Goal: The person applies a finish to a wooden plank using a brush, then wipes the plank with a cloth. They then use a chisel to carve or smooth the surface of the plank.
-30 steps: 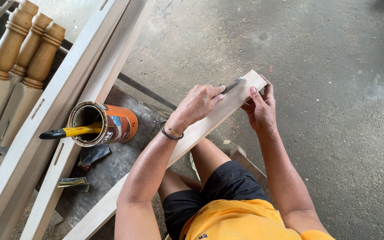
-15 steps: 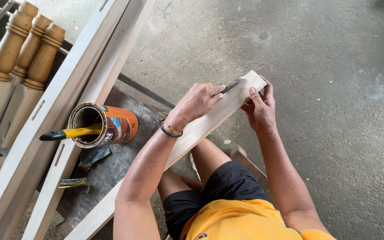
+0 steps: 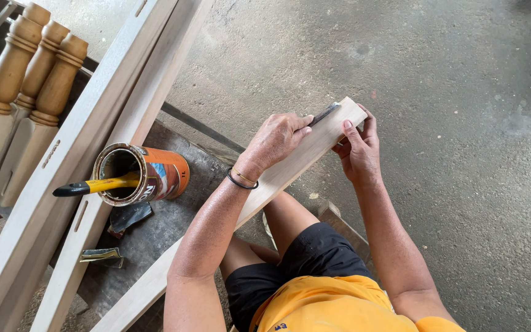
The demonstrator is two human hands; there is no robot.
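A long pale wooden board [image 3: 290,169] runs from the lower left up to the middle of the head view, across my lap. My left hand [image 3: 276,140] presses a small dark flat tool [image 3: 325,114] against the board's far end, fingers closed over it. My right hand [image 3: 359,147] grips the board's end from the right side, fingers wrapped around its edge. A dark band circles my left wrist.
An orange tin can [image 3: 155,174] lies tilted on a dark metal sheet [image 3: 173,224], a yellow-handled brush [image 3: 93,185] sticking out. Long pale frame boards [image 3: 87,154] lean at left. Turned wooden posts [image 3: 32,67] stand at top left. Concrete floor [image 3: 450,123] spreads right.
My left hand has slid slightly back along the board with the dark tool. The right hand and the board stay almost still.
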